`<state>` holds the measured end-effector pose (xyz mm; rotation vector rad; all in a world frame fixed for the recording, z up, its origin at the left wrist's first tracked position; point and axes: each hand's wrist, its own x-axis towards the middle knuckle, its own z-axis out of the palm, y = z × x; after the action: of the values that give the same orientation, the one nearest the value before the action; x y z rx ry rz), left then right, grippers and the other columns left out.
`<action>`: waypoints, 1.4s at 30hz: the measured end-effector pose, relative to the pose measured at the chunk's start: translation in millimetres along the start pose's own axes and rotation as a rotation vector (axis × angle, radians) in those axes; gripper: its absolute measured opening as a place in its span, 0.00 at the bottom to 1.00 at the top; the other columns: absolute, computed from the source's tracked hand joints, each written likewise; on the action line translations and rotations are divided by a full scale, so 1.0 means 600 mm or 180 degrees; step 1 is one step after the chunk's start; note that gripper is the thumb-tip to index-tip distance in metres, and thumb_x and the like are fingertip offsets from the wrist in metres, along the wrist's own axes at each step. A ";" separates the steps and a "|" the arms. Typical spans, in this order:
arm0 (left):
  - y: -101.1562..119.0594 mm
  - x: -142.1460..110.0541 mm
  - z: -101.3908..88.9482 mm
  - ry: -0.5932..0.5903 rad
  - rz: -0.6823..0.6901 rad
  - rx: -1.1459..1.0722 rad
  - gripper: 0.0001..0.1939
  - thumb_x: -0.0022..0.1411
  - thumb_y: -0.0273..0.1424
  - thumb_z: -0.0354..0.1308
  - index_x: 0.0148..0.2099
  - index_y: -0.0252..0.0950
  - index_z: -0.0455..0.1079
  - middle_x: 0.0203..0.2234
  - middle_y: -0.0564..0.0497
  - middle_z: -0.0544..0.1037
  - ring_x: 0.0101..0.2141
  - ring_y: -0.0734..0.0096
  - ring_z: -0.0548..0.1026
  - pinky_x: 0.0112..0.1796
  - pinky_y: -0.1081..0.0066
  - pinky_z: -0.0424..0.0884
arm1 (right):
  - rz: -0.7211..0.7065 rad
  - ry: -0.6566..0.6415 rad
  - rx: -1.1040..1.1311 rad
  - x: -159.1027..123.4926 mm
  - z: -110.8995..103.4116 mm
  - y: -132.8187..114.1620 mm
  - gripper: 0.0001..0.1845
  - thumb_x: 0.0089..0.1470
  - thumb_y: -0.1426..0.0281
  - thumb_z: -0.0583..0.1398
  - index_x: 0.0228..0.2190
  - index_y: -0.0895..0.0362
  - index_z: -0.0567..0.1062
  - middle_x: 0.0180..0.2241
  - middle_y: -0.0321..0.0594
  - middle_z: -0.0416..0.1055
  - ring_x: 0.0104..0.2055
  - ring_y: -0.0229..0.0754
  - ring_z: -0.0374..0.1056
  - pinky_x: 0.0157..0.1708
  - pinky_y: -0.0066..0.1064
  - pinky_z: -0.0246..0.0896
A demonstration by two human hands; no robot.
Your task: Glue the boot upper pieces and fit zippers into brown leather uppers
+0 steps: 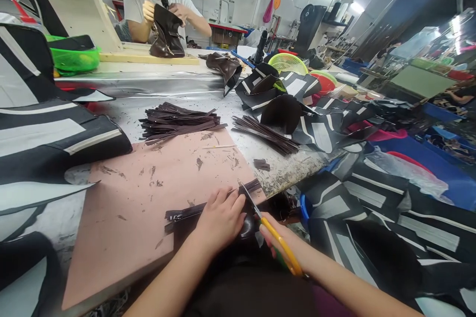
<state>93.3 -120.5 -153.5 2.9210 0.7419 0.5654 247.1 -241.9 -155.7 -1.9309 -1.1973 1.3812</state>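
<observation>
My left hand (220,220) lies on a dark brown zipper strip (186,214), fingers curled over it and pressing it to the pink mat (148,193). My right hand (277,245) grips yellow-handled scissors (275,235). Their blades (248,197) reach up across the strip's right end (250,187) near the table's front edge. A dark rounded piece (247,225) sits between my two hands. A small cut-off scrap (262,164) lies just beyond the mat.
Two piles of dark brown strips (178,123) (266,133) lie farther back. Black-and-white striped pieces (44,133) are heaped left and right (372,208). Another person's hands (163,10) work a dark boot (167,34) at a sewing machine behind. Green baskets (74,57) (288,63) stand at the back.
</observation>
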 end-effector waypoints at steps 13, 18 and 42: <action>0.000 0.002 -0.001 -0.0072 -0.0023 -0.0030 0.13 0.59 0.32 0.49 0.47 0.37 0.65 0.44 0.49 0.73 0.48 0.61 0.64 0.49 0.63 0.57 | -0.0049 0.0417 0.0415 0.006 0.010 0.000 0.27 0.49 0.46 0.50 0.36 0.56 0.67 0.16 0.28 0.50 0.14 0.30 0.45 0.11 0.22 0.45; -0.001 0.003 -0.002 -0.0043 -0.0019 0.0014 0.13 0.60 0.32 0.48 0.47 0.38 0.66 0.44 0.48 0.73 0.48 0.59 0.65 0.48 0.61 0.58 | 0.0017 0.0271 0.0299 0.014 -0.085 -0.026 0.34 0.44 0.43 0.51 0.41 0.58 0.68 0.15 0.27 0.50 0.13 0.30 0.44 0.12 0.23 0.45; -0.021 0.068 -0.043 -0.1345 -0.1730 -0.0547 0.11 0.48 0.33 0.59 0.36 0.36 0.65 0.30 0.50 0.73 0.31 0.65 0.73 0.28 0.71 0.66 | 0.0207 0.2048 -0.2930 0.111 -0.266 0.012 0.21 0.50 0.65 0.57 0.46 0.59 0.68 0.41 0.49 0.70 0.40 0.53 0.67 0.38 0.38 0.60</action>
<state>111.2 -90.4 -118.1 2.3945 1.2669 -0.0383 404.2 -172.0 -134.7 -2.7063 -1.5443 0.0879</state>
